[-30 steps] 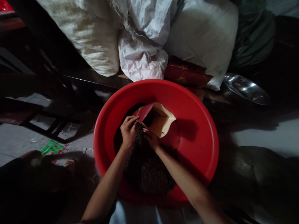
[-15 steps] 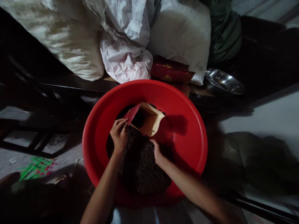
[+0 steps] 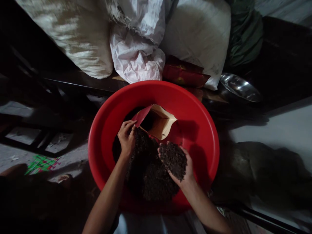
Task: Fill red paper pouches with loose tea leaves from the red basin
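Observation:
My left hand point(image 3: 127, 136) pinches the near left edge of a red paper bag point(image 3: 159, 125), whose mouth gapes toward me and shows a tan lining. Palm up, my right hand point(image 3: 188, 169) cups a heap of dark, crumbly dried leaf-like material point(image 3: 173, 159) just below the bag's mouth. Both hands are over a large red plastic basin point(image 3: 204, 136). A loose dark pile point(image 3: 158, 183) of the same material covers the basin's left and near floor. The bag rests on or against that pile; its far end is hidden.
White woven sacks point(image 3: 138, 61) stand behind the basin on a dark bench point(image 3: 80, 83). Red packets point(image 3: 185, 73) lie before another pale sack point(image 3: 197, 35). A metal bowl point(image 3: 240, 87) sits at the right. Green and red strands point(image 3: 41, 164) lie on the floor at left.
My right hand has turned palm up, coming up from the pile with a heap of the dark material. My left hand keeps its hold on the bag. The view has shifted slightly.

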Tool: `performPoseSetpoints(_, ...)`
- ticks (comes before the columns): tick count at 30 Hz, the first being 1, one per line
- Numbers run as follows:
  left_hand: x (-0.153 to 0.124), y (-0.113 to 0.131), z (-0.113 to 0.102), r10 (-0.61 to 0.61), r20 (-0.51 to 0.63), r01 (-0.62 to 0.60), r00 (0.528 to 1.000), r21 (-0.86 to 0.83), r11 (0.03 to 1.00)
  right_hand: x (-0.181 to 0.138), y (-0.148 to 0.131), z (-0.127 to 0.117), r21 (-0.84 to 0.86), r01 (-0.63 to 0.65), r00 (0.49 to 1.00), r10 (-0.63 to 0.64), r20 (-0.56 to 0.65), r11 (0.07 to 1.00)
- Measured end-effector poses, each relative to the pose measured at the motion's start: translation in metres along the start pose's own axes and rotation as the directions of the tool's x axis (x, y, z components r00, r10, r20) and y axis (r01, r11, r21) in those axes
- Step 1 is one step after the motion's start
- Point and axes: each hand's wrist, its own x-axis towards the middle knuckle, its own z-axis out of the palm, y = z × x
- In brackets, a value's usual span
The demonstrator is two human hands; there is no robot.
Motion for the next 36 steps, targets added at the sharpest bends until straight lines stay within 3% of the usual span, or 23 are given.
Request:
performPoseSetpoints(5,-0.001,0.001,-0.001,-0.011,0.003,0.011,1.000,-0.008,1.000,-0.029,-0.044,0.037,-0.017,0.071,0.996,-0.070,0.049,0.997)
performPoseSetpoints(8,-0.002,0.001,-0.001,-0.022,0.004,0.022,1.000,-0.022,1.000,-0.037,-0.066,0.069,-0.046,0.183,0.980,-0.179,0.090,0.982)
performPoseSetpoints(12,-0.001,0.001,-0.001,-0.027,0.004,0.027,1.000,-0.028,0.999,-0.024,-0.078,0.112,-0.024,0.391,0.899,-0.376,0.224,0.920)
performPoseSetpoints(18,-0.002,0.001,-0.003,-0.022,-0.002,0.022,1.000,-0.022,1.000,0.010,-0.076,0.154,0.042,0.551,0.756,-0.520,0.397,0.834)
performPoseSetpoints(29,-0.002,0.001,-0.001,-0.005,0.001,0.005,1.000,-0.019,1.000,0.026,-0.096,0.169,-0.008,0.817,0.490,-0.687,0.537,0.576)
performPoseSetpoints(33,-0.002,0.001,-0.002,0.003,0.017,-0.003,1.000,-0.014,1.000,0.014,-0.102,0.174,-0.068,0.902,0.358,-0.653,0.667,0.425)
performPoseSetpoints(36,-0.002,0.001,-0.003,0.007,0.028,-0.006,1.000,-0.017,1.000,0.010,-0.118,0.160,-0.203,0.943,0.325,-0.603,0.729,0.263)
